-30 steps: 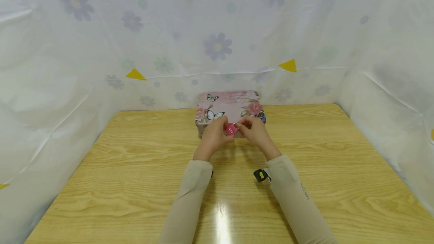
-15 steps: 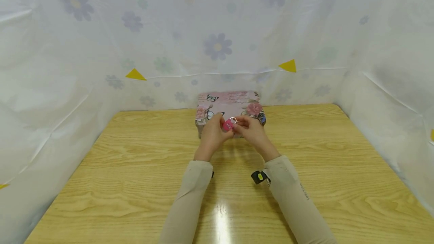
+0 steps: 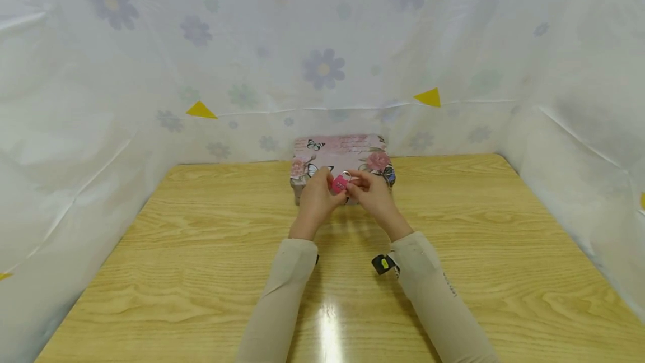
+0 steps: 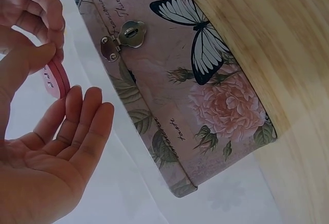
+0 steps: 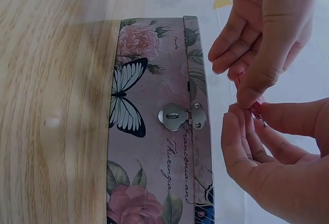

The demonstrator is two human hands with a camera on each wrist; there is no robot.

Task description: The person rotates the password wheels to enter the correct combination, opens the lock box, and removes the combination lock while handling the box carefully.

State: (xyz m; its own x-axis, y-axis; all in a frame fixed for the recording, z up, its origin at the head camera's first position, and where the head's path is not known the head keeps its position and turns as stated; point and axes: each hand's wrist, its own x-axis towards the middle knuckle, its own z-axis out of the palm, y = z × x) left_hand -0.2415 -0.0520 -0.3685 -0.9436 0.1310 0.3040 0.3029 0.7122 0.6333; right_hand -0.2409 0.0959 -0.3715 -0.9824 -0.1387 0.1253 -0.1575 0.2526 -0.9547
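Note:
A small pink combination padlock is held up in front of the box, its number dials facing the head camera and its silver shackle pointing up. My left hand pinches the lock's body between thumb and fingers. From the other side my right hand pinches it, thumb and fingertips by the dials and shackle. In the left wrist view the padlock shows its row of dials. Behind the hands lies a pink tin box printed with roses and butterflies. Its metal hasp shows in both wrist views.
The box stands at the back of a wood-grain table, close to a white flowered sheet. Sheets also hang at both sides. Yellow triangles mark the back sheet. A black wrist strap hangs beside the right sleeve.
The padlock has risen slightly and turned so its shackle points up instead of toward the right hand. My right fingers have shifted from the shackle onto the lock's side. The box stays put.

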